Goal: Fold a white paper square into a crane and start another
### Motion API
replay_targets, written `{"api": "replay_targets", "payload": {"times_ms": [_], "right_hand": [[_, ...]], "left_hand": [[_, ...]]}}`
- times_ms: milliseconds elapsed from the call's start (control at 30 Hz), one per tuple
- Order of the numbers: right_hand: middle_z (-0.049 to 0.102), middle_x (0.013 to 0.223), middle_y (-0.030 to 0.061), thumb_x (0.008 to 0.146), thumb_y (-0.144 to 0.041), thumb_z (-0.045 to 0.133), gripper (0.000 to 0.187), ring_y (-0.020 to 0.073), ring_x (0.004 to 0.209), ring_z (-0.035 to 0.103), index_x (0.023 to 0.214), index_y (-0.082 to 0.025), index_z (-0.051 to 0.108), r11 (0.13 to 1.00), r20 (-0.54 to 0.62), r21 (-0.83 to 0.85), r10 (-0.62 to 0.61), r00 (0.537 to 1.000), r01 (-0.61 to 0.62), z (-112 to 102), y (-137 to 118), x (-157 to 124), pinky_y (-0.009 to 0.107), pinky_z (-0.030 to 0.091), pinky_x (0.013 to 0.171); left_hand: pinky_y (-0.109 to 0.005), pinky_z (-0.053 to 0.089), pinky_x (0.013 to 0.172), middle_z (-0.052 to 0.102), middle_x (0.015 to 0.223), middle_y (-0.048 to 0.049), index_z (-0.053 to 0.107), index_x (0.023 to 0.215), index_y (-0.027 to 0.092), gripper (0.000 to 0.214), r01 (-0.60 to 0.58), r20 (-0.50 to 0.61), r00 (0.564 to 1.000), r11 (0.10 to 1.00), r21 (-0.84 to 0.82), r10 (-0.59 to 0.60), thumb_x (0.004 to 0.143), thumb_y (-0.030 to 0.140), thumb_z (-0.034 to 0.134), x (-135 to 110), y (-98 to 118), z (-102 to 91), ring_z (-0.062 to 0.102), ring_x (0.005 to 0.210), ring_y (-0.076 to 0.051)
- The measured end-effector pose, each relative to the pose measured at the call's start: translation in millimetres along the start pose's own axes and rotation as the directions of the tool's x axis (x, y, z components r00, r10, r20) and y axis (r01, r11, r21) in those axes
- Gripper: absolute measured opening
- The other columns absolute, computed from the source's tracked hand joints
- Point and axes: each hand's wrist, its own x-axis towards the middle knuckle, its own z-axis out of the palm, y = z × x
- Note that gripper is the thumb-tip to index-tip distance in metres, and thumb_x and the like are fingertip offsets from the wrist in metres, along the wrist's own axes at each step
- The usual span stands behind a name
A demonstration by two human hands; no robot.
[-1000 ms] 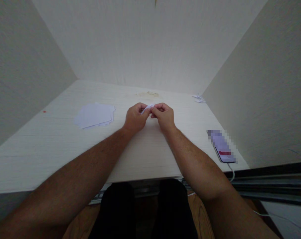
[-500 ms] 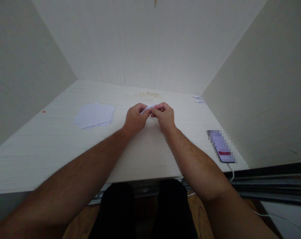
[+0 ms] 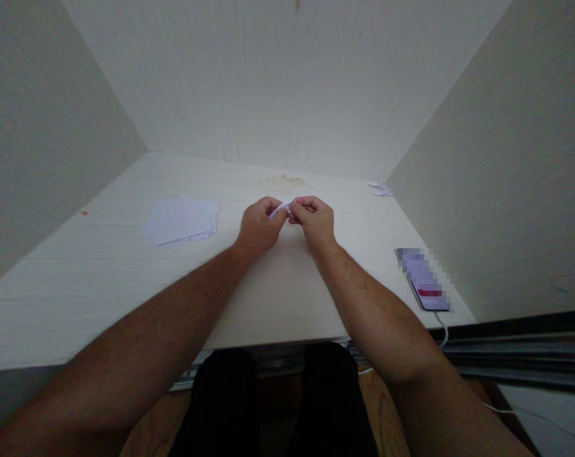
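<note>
A: Surface?
B: Pale wood-grain table [image 3: 101,279], plain walls close on three sides. Faint stain [image 3: 282,180] at the back, loose sheets [image 3: 180,219] to the left, phone [image 3: 423,279] at the right edge.
A: Hands?
B: Left hand [image 3: 260,227] and right hand [image 3: 315,225] meet mid-table, each grip pinched closed around a small folded paper [image 3: 282,208] held between them.

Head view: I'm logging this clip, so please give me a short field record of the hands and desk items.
left hand: pinching one end of the paper
right hand: pinching the other end
paper: small, white, folded, held just above the desk
stack: white sheets lying flat, left of the hands
phone: near the desk's right edge, cable attached
scraps: small white pieces in the far right corner
</note>
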Motion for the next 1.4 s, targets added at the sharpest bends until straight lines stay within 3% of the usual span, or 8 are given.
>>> {"api": "replay_targets", "payload": {"times_ms": [267,533,1000,1267,1400], "right_hand": [[0.063,0.058,-0.0054,0.066,-0.026,0.073,0.015,0.0087,0.052,0.058,0.074,-0.02,0.062,1.0,0.011,-0.006,-0.001,1.0,0.001,0,-1,-1,0.025,0.052,0.056],[0.064,0.061,-0.0045,0.064,-0.026,0.076,0.019,0.009,0.053,0.058,0.075,-0.019,0.062,1.0,0.041,0.007,0.023,0.999,-0.023,0,-1,-1,0.024,0.051,0.053],[0.062,0.058,-0.0044,0.068,-0.025,0.072,0.012,0.009,0.051,0.056,0.074,-0.019,0.063,1.0,0.007,0.018,0.019,1.0,-0.019,-1,-3,-1,0.025,0.05,0.054],[0.063,0.06,-0.0041,0.065,-0.025,0.072,0.013,0.0092,0.054,0.057,0.076,-0.02,0.066,0.999,0.086,-0.039,-0.026,0.996,0.03,-2,-3,-1,0.025,0.05,0.054],[0.06,0.059,-0.0054,0.066,-0.027,0.071,0.013,0.008,0.052,0.054,0.07,-0.02,0.061,0.996,0.034,-0.082,-0.031,0.999,0.034,-3,-3,0,0.024,0.05,0.053]], "left_hand": [[-0.026,0.039,0.058,0.067,0.067,0.0009,0.066,0.073,0.017,0.017,0.051,0.007,0.999,0.998,-0.048,-0.051,0.077,0.034,0.068,-1,3,-0.8,0.053,0.061,-0.012],[-0.024,0.038,0.054,0.068,0.065,-0.0014,0.067,0.071,0.015,0.017,0.134,0.086,0.989,0.978,-0.158,-0.122,0.075,0.031,0.072,1,7,-4.6,0.053,0.057,-0.011],[-0.024,0.042,0.058,0.071,0.067,-0.0027,0.067,0.07,0.015,0.016,0.125,0.105,0.989,0.971,-0.202,-0.106,0.076,0.029,0.073,1,3,-3.5,0.06,0.061,-0.012],[-0.026,0.047,0.06,0.072,0.07,-0.0047,0.067,0.075,0.016,0.02,0.092,0.155,0.987,0.959,-0.267,-0.051,0.079,0.035,0.072,2,-4,-1.6,0.064,0.064,-0.014],[-0.027,0.05,0.064,0.073,0.076,-0.0025,0.064,0.086,0.018,0.02,0.052,0.061,0.997,0.959,-0.279,-0.037,0.074,0.03,0.075,2,-6,1.6,0.065,0.068,-0.014]]}}
